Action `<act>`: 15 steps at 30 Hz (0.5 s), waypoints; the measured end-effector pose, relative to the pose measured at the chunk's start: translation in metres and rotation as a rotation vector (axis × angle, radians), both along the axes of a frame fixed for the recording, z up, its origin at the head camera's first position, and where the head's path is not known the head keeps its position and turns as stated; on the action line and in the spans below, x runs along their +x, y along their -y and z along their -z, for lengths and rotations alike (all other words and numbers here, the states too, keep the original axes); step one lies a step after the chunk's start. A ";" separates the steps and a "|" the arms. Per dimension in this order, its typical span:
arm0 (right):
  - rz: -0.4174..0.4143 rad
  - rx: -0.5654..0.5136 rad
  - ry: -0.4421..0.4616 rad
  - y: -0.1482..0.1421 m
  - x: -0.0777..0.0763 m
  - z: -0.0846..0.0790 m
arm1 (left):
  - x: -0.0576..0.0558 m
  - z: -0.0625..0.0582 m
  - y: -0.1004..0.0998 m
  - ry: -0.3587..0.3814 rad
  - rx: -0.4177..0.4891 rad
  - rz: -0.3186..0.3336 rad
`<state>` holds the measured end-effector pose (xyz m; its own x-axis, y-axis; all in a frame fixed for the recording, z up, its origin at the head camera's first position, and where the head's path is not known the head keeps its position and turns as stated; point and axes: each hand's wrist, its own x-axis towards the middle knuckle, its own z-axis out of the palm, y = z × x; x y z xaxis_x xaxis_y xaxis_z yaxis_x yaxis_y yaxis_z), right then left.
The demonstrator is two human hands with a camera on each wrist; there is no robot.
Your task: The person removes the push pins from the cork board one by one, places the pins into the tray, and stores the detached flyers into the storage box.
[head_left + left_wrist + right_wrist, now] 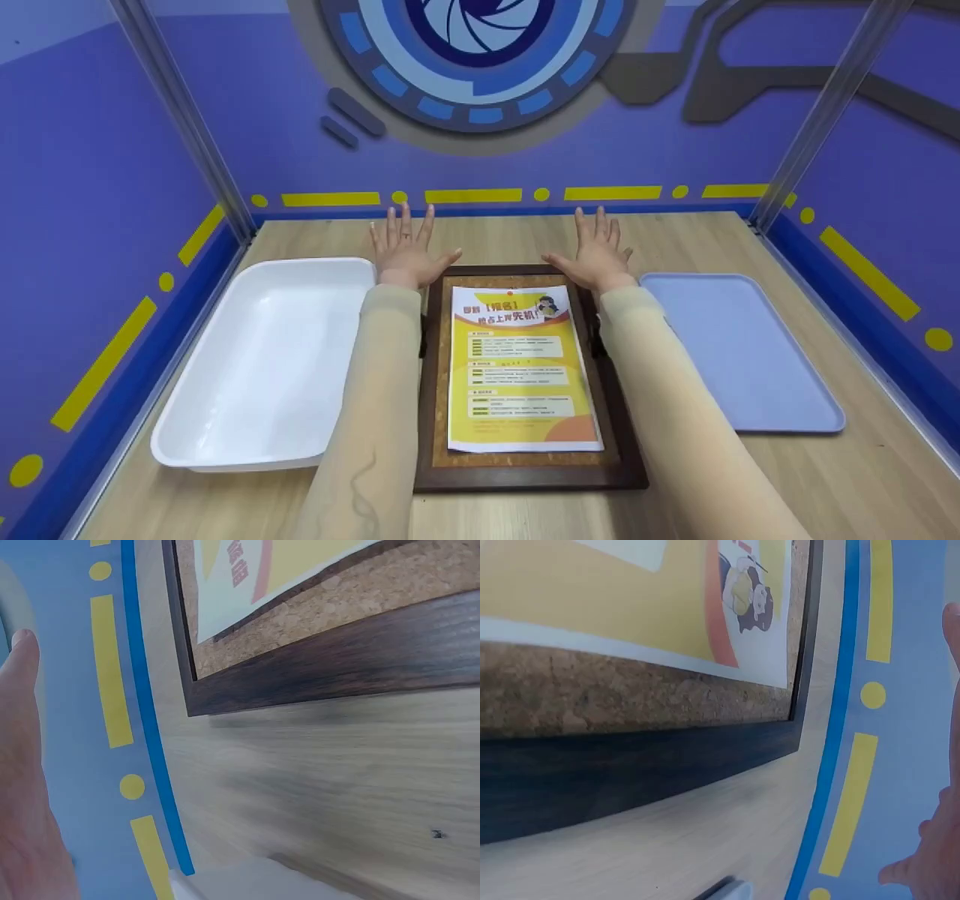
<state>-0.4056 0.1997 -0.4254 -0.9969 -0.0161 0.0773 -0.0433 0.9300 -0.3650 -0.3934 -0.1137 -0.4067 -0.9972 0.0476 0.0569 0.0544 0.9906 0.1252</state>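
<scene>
Between my two forearms lies a cork board (442, 390) in a dark brown wooden frame (532, 478). A yellow and white printed flyer (514, 375) is on the cork, with a small red pin (510, 293) at its top edge. My left hand (406, 251) is spread wide with straight fingers above the board's far left corner. Over the far right corner, my right hand (598, 255) has its fingers spread the same way. Both palms hold nothing. In the wrist views each hand (26, 780) (937, 840) shows beyond the frame's corner, apart from it.
To the left stands a deep white plastic tray (262, 264), its near right part hidden by my left sleeve. A flat light-blue tray (750, 352) lies on the right. Purple-blue panels (480, 169) wall in the wooden table (495, 240) at the back and sides.
</scene>
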 end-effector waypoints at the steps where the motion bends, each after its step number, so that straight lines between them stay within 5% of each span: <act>1: -0.001 -0.005 -0.001 0.001 0.000 0.000 | 0.001 0.000 0.000 -0.002 0.002 0.002; 15: -0.037 -0.067 0.027 0.020 0.006 0.021 | 0.002 0.019 -0.006 -0.038 -0.036 0.032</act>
<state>-0.3992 0.1796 -0.4461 -0.9975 -0.0483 0.0523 -0.0661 0.9013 -0.4281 -0.3917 -0.1082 -0.4256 -0.9923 0.0826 0.0920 0.0906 0.9921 0.0869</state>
